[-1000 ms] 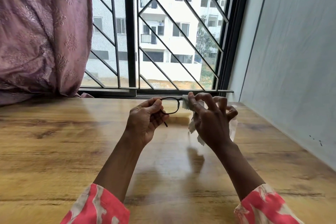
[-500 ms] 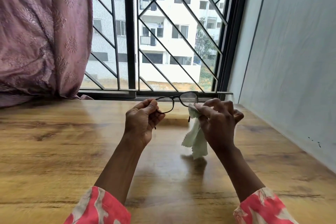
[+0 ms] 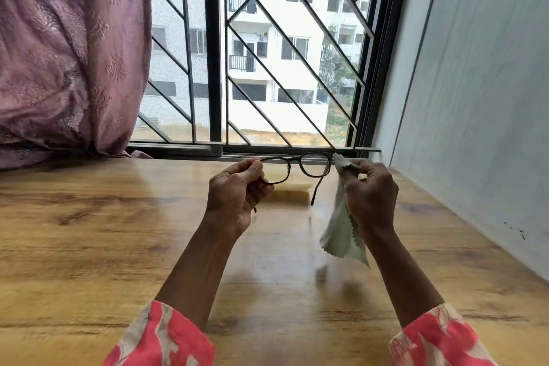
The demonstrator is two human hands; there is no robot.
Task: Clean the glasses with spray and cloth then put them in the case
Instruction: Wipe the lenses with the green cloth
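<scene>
Black-framed glasses (image 3: pixel 300 164) are held up above the wooden table (image 3: pixel 89 232), lenses facing away from me, one temple hanging down. My left hand (image 3: pixel 237 196) pinches their left end. My right hand (image 3: pixel 370 193) grips a pale green cleaning cloth (image 3: pixel 341 235) that hangs down from the fingers, just right of the right lens and no longer over it. A pale yellow object (image 3: pixel 289 187) lies on the table behind the glasses; it may be the case. No spray bottle is in view.
A barred window (image 3: pixel 267 68) runs along the table's far edge. A pink curtain (image 3: pixel 68 53) hangs at the left and rests on the table. A grey wall (image 3: pixel 481 98) closes the right side.
My right hand drew the cloth off the right lens and moved right, so the lens now shows bare. The cloth fell open and hangs. My left hand kept its hold.
</scene>
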